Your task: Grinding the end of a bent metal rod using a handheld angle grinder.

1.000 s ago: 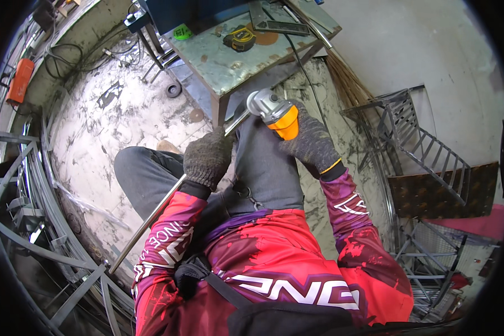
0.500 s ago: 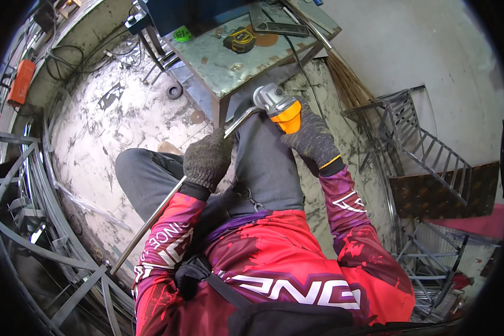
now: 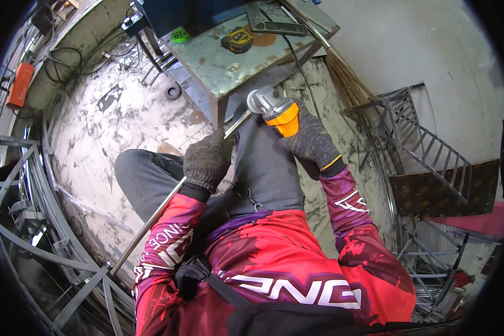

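Observation:
My left hand [image 3: 207, 161], in a grey knit glove, grips a long thin metal bar [image 3: 151, 221] that runs from the lower left up toward the table edge. My right hand [image 3: 308, 140], also gloved, holds an angle grinder [image 3: 271, 106] with an orange body and a silver head. The grinder's head sits at the bar's upper end [image 3: 236, 122], just below the corner of the metal worktable [image 3: 229, 73]. My knees in grey trousers lie under both hands.
On the worktable lie a yellow tape measure [image 3: 238, 40], a green roll [image 3: 180, 36] and a steel square [image 3: 269, 22]. A metal stair frame [image 3: 425, 145] stands at right, a broom [image 3: 347, 84] leans by the wall, and steel frames [image 3: 28, 224] and an orange tool [image 3: 20, 84] sit at left.
The grinder and my right hand have shifted slightly up and right along the bar's end. My left hand keeps its grip in the same place.

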Demonstrator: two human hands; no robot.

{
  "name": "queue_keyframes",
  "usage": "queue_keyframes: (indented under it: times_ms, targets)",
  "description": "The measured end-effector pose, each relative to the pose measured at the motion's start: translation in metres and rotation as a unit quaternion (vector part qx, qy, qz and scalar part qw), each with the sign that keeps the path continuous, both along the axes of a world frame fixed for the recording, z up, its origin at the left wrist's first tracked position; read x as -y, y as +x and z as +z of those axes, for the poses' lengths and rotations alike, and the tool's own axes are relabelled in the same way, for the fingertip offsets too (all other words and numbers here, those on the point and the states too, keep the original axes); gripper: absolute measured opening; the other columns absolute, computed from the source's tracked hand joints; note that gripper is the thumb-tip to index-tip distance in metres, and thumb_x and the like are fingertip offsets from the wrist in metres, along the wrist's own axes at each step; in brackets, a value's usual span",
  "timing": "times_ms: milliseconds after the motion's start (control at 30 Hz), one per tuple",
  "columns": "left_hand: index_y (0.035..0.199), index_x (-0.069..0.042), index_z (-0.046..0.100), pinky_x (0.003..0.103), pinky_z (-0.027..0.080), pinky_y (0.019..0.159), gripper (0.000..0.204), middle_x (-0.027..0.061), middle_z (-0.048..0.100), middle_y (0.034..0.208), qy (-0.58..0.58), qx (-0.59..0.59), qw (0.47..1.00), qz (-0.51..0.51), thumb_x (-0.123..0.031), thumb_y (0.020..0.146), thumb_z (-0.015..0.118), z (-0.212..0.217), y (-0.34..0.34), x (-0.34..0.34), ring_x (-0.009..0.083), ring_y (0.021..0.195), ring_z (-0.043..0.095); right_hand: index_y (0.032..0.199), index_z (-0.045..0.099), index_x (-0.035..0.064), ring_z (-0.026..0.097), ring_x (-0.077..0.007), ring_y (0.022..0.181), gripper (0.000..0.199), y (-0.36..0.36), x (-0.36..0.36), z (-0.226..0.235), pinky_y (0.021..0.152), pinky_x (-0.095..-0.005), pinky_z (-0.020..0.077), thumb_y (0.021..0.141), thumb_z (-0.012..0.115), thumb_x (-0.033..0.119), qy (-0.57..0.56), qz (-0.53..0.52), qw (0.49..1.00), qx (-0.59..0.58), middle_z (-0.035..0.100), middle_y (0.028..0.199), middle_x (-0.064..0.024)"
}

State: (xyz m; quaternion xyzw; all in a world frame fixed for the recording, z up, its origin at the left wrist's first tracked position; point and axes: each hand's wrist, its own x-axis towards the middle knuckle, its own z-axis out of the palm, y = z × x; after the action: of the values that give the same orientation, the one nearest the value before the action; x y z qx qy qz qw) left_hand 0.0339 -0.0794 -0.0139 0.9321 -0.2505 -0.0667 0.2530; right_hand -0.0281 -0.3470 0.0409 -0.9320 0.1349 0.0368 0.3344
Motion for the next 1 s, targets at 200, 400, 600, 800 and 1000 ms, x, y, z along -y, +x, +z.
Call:
queue_keyframes:
  times_ms: [200, 400, 600, 800, 1000]
  targets:
    - [0.1, -0.008, 0.062, 0.055, 0.053, 0.064, 0.026, 0.021, 0.069, 0.081, -0.008, 0.002, 1.0, -0.003, -0.034, 0.099, 0.064, 0.002, -0.002, -0.001, 0.0421, 0.073, 0.069, 0.142, 0.049, 0.0091, 0.067, -0.0426, 0.113, 0.09, 0.006, 0.001, 0.008, 0.096, -0.0486, 0.0544, 0.064, 0.088, 0.03, 0.01, -0.018, 1.0, -0.021, 0.069, 0.123, -0.0215]
    - [0.099, -0.009, 0.063, 0.054, 0.053, 0.064, 0.026, 0.0196, 0.069, 0.077, 0.006, 0.02, 1.0, 0.006, -0.035, 0.098, 0.064, -0.002, -0.002, -0.002, 0.0413, 0.071, 0.069, 0.14, 0.051, 0.0093, 0.067, -0.0414, 0.112, 0.087, 0.002, 0.005, -0.004, 0.096, -0.0478, 0.0543, 0.064, 0.088, 0.027, 0.039, 0.025, 0.999, 0.025, 0.07, 0.121, -0.0204]
    - [0.101, -0.009, 0.063, 0.054, 0.054, 0.065, 0.026, 0.0197, 0.07, 0.078, -0.003, 0.005, 1.0, 0.003, -0.035, 0.098, 0.064, -0.005, -0.002, -0.001, 0.0406, 0.072, 0.07, 0.143, 0.05, 0.0094, 0.066, -0.0404, 0.116, 0.091, 0.0, 0.005, -0.001, 0.098, -0.0475, 0.0537, 0.063, 0.091, 0.027, 0.023, 0.024, 0.999, 0.008, 0.069, 0.124, -0.0193]
    - [0.1, -0.009, 0.063, 0.054, 0.054, 0.065, 0.026, 0.0197, 0.07, 0.08, -0.016, 0.007, 1.0, 0.003, -0.035, 0.098, 0.064, -0.001, -0.005, -0.002, 0.0405, 0.074, 0.07, 0.144, 0.048, 0.0081, 0.066, -0.0409, 0.117, 0.093, 0.0, 0.004, 0.001, 0.099, -0.0477, 0.0533, 0.064, 0.091, 0.027, 0.011, -0.031, 0.999, -0.038, 0.068, 0.126, -0.0204]
    - [0.101, -0.008, 0.063, 0.056, 0.054, 0.069, 0.027, 0.021, 0.07, 0.082, 0.027, -0.033, 0.999, 0.014, -0.036, 0.099, 0.064, 0.006, 0.001, 0.0, 0.0422, 0.078, 0.07, 0.147, 0.047, 0.004, 0.066, -0.0338, 0.122, 0.092, 0.0, -0.004, 0.011, 0.102, -0.0425, 0.0527, 0.066, 0.089, 0.018, 0.008, -0.006, 0.999, -0.031, 0.066, 0.134, -0.0168]
